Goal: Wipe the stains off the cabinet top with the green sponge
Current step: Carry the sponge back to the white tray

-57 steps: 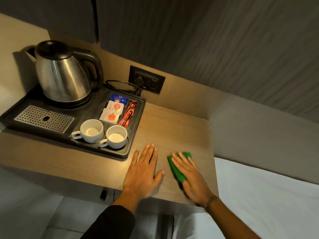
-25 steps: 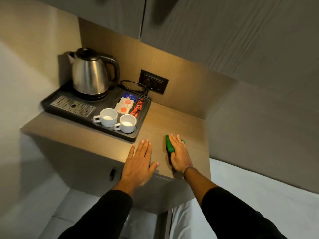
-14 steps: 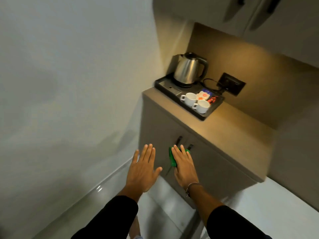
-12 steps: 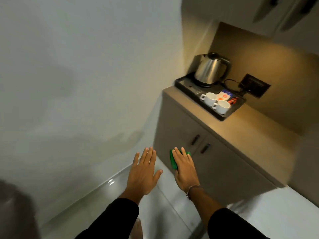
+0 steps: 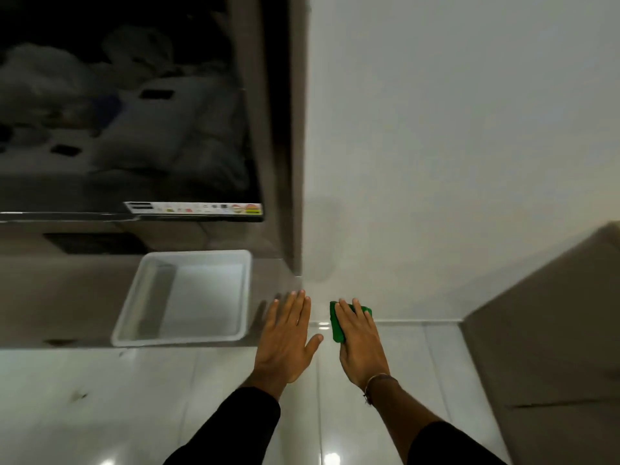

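My right hand [image 5: 360, 344] is held out in the air, palm down, with the green sponge [image 5: 336, 322] under its fingers; green shows at the fingertips and along the thumb side. My left hand [image 5: 288, 340] hovers beside it, flat with fingers spread, holding nothing. Both hands are above a glossy tiled floor [image 5: 134, 404], close to the right end of a low brown shelf [image 5: 63, 297]. Only a brown side panel of the cabinet [image 5: 550, 337] shows at the right edge; its top is out of view.
A white plastic tub [image 5: 147, 297] sits on the low shelf left of my hands. Above it hangs a dark television screen [image 5: 127, 105] with a sticker strip on its lower edge. A plain white wall [image 5: 453, 129] fills the upper right.
The view has swung left, away from the cabinet and kettle tray, onto the TV shelf and white tub. Both hands left the cabinet top and stay held out, sponge still under the right.
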`<state>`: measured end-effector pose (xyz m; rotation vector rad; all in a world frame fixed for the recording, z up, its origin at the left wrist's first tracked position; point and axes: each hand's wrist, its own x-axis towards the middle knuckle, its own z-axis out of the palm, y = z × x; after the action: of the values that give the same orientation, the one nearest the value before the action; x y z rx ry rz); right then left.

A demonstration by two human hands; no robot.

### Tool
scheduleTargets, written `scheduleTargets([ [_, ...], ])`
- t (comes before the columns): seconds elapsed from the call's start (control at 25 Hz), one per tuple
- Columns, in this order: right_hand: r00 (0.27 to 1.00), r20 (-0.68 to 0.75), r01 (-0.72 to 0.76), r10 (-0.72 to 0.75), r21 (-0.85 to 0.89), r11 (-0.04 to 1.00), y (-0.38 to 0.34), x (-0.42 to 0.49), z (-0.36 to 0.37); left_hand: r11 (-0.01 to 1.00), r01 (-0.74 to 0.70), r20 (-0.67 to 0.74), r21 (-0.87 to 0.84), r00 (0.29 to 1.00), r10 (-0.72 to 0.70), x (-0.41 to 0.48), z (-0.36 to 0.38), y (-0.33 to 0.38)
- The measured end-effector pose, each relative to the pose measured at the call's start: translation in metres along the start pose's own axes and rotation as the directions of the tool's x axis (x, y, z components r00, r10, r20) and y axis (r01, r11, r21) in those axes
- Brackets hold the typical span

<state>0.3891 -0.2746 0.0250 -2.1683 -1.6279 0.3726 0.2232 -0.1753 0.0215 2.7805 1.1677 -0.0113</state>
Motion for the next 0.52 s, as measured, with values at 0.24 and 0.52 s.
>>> scheduleTargets([
  [0.24,0.98,0.122,0.16,-0.16,0.005,0.987,-0.148,0.086,0.087,0.985,0.169,0.048,0.041,0.984,-0.171,-0.028,-0.008,-0.18],
  [0.52,0.968,0.208,0.162,-0.139,-0.098,0.982,-0.221,0.158,0.166,0.982,0.188,0.11,0.012,0.976,-0.188,-0.023,0.007,-0.308],
])
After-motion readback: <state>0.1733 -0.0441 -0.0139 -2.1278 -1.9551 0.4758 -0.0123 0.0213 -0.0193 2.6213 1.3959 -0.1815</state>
